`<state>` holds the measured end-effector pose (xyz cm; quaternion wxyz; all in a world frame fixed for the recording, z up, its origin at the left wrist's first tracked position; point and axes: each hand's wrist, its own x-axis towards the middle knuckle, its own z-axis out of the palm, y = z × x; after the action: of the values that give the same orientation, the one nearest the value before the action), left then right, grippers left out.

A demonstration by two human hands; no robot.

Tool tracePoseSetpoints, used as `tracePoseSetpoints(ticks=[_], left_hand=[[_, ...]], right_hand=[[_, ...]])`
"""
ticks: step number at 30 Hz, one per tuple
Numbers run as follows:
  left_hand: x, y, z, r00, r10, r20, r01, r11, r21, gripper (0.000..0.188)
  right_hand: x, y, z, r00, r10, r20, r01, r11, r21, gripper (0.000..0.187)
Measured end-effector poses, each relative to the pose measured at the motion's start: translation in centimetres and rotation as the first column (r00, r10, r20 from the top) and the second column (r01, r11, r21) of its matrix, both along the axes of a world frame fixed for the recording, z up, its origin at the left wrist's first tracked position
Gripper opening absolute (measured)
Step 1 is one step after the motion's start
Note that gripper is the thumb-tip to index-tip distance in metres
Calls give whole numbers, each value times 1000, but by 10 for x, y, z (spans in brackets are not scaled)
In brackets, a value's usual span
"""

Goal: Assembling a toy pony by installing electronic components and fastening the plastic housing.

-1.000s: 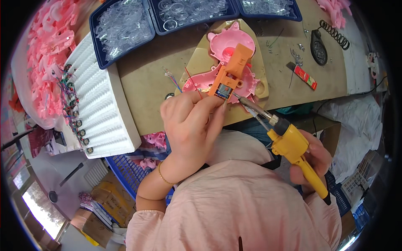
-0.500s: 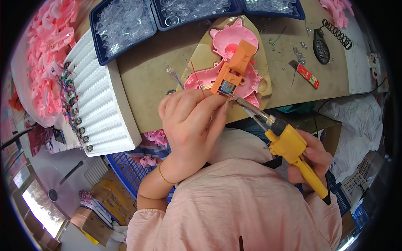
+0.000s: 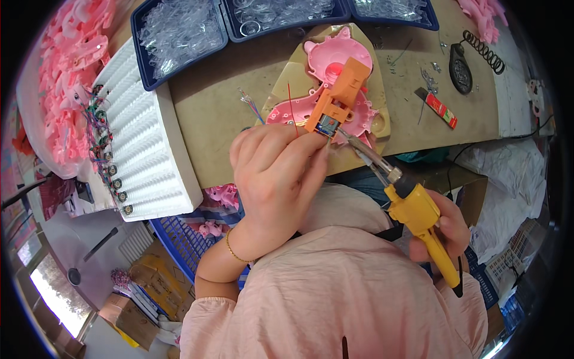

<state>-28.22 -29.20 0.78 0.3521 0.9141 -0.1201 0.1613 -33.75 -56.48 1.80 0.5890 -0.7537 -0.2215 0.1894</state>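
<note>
Just in front of the person's body, the right hand [image 3: 451, 230] is clamped around the handle of a yellow plastic soldering gun [image 3: 415, 209], seemingly held well back so that the fingers keep clear of its metal tip. That tip points at a small blue circuit board [image 3: 327, 124] in an orange plastic housing [image 3: 350, 81]; contact is unclear. The left hand [image 3: 272, 173], apart from the right, curls at the housing's near end, probably to steady it; whether its fingertips pinch anything cannot be told. Beneath the housing lies an open pink plastic shell [image 3: 335, 51], on a tan angular block [image 3: 293, 69] that likely cradles it. Beyond, dark blue plastic trays [image 3: 188, 64] keep clear plastic pieces [image 3: 176, 36] together within reach.
</note>
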Motion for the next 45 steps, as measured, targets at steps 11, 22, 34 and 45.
tracePoseSetpoints(ticks=[11,22,34,45], left_hand=[[2,1,6,997,31,75,-25,996,-87,27],[32,6,41,963,-230,-139,223,973,-62,31],[52,19,7,932,-111,-345,1,953,-302,10],[29,-6,16,927,-112,-357,45,981,-191,6]], right_hand=[[2,1,-15,876,-371,307,272,908,319,63],[9,-14,-24,528,-800,285,691,599,404,49],[17,-6,-20,595,-785,174,700,612,367,49],[14,3,-5,860,-506,64,455,817,354,59]])
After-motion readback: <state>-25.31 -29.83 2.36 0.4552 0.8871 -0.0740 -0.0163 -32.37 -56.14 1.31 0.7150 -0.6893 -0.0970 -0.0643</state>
